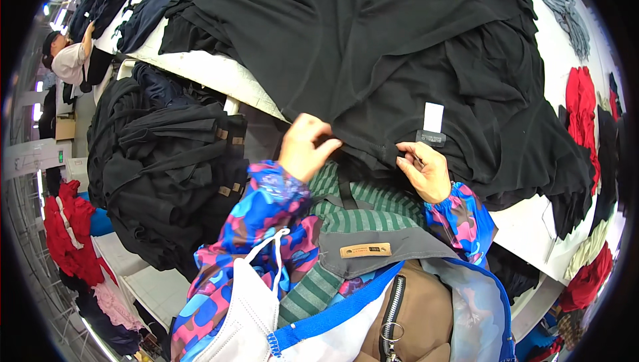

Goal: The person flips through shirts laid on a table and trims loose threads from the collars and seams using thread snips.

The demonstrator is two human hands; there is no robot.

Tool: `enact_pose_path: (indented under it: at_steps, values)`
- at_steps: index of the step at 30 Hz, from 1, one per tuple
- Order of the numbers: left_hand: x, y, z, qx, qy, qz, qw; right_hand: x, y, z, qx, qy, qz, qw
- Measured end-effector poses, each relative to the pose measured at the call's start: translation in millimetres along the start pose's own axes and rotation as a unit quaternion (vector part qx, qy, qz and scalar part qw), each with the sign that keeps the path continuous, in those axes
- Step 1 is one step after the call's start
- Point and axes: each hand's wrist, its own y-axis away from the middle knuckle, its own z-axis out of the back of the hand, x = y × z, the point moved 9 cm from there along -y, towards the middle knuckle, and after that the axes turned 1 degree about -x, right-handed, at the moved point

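A large black garment [373, 49] lies spread over the white table, its near edge running between my two hands. My left hand [305, 148] has its fingers curled at that edge, with the thumb toward the right. My right hand [426, 170] pinches the edge between thumb and fingers, a short way to the right. Just beyond the right hand, a white tag [432, 118] and a small black label [431, 138] show on the cloth. The fingertips of both hands are partly hidden by fabric and knuckles.
A big heap of black garments [160, 162] stands left of the table [223, 72]. Dark clothes [150, 12] lie at the far left, near another person [70, 62]. Grey cloth [562, 9] and red cloth [581, 116] are on the right. A green striped apron [379, 209] covers my front.
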Motion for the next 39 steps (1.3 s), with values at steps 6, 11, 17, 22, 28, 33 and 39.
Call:
enact_pose_path:
  at_steps: [6,11,17,22,28,33,39]
  values:
    - [91.6,74.3,-25.1,0.327,-0.090,0.171,0.925,-3.6,2.3,1.0,0.004,0.003,-0.013,1.000]
    - [91.7,38.8,52.4,-0.145,0.201,0.265,0.932,-5.0,0.3,0.5,0.005,-0.008,-0.007,1.000]
    - [122.8,36.9,29.7,-0.015,0.158,0.282,0.946,0.1,0.4,0.8,0.001,-0.005,-0.007,1.000]
    - [83.4,48.3,37.4,-0.002,-0.176,0.177,0.968,-3.0,-0.4,1.8,-0.005,-0.012,-0.010,1.000]
    - [12.9,25.0,3.9,-0.075,-0.044,0.047,0.995,-4.5,0.6,0.9,-0.007,-0.017,-0.011,1.000]
    - [22.0,23.7,-17.8,-0.082,0.095,0.083,0.989,-8.9,3.2,3.0,-0.022,-0.020,-0.012,0.999]
    - [85.8,61.6,-26.1,0.228,-0.043,0.150,0.961,-5.4,0.3,2.6,-0.026,-0.023,0.007,0.999]
